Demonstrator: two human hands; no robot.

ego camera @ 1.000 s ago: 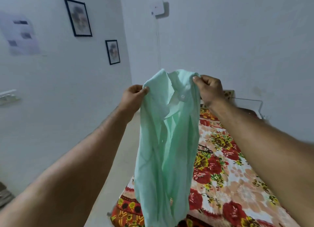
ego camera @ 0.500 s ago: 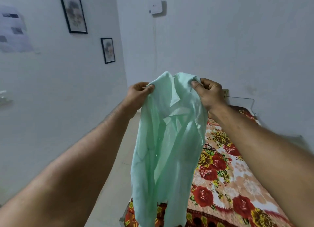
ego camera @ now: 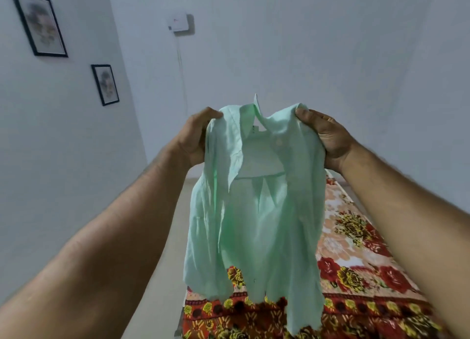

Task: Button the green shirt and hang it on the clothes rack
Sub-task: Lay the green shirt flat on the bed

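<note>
Pictures (ego camera: 38, 23) hang on the left wall, a large frame and a smaller one (ego camera: 105, 84) lower down, and no clothes rack shows anywhere in view. Moving right, the left hand (ego camera: 194, 138) is closed in a pinch on the left shoulder of the green shirt (ego camera: 254, 211), fingers curled over the top edge with the thumb behind the cloth. The shirt hangs in the air between both arms, held up by its shoulders above the near end of the bed (ego camera: 356, 249), collar standing up at the top and the front still open, with one pale button (ego camera: 279, 142) visible near the right placket. Its hem dangles just over the flowered bedspread. To button it well, I judge it best to lay or steady the shirt so the two front edges line up, start from the top button by the collar, and match each button to its own hole so the hem ends level; holding it high by the shoulders as now leaves no finger free for the buttons. On the right, the right hand (ego camera: 328, 138) is likewise closed on the right shoulder, thumb on the front and fingers bunching the fabric behind. A small white box (ego camera: 179, 24) sits high on the far wall.
</note>
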